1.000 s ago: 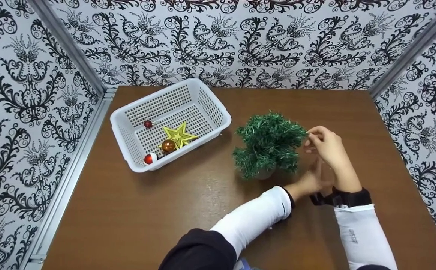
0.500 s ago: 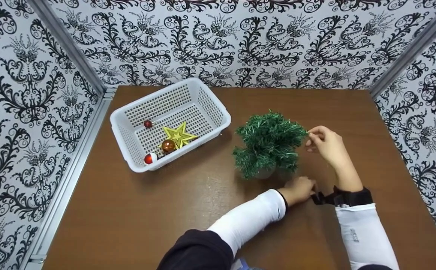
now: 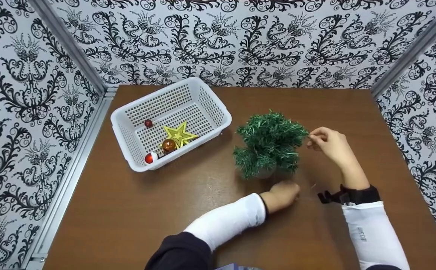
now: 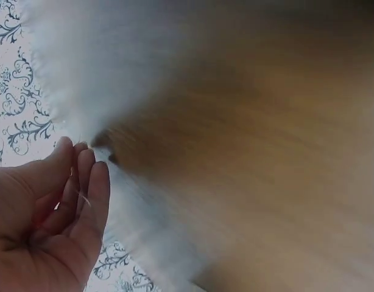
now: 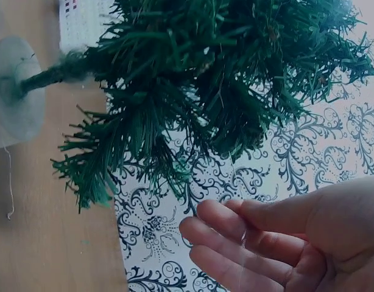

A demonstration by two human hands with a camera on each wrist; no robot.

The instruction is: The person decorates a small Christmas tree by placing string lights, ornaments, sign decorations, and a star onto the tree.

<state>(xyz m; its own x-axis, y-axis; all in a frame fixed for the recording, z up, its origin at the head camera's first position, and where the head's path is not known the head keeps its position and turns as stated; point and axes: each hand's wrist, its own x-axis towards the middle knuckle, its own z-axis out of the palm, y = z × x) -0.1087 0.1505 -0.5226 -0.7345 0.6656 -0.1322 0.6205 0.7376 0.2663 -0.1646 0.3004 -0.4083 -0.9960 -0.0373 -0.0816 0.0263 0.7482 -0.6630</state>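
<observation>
A small green artificial Christmas tree (image 3: 270, 144) stands upright right of the table's middle on its pale round base (image 5: 19, 91). At its right side my right hand (image 3: 330, 144) pinches a thin clear thread (image 5: 242, 243) between thumb and index finger, close to a branch tip. The thread runs over the curled fingers. My left hand (image 3: 285, 194) is low over the table in front of the tree, its back to the head camera. In the left wrist view its fingers are curled against the thumb, and a fine thread (image 4: 84, 199) shows at them.
A white perforated basket (image 3: 128, 140) stands left of the tree. It holds a yellow star (image 3: 179, 135), an orange ball (image 3: 168, 145), a red-and-white ball (image 3: 150, 158) and a dark red ball (image 3: 148, 123). Patterned walls (image 3: 218, 41) enclose the brown table (image 3: 165, 210).
My left hand has moved left, away from beneath the right hand, and its fingers have closed up. The right hand stays by the branch tip, its forearm shifted slightly right.
</observation>
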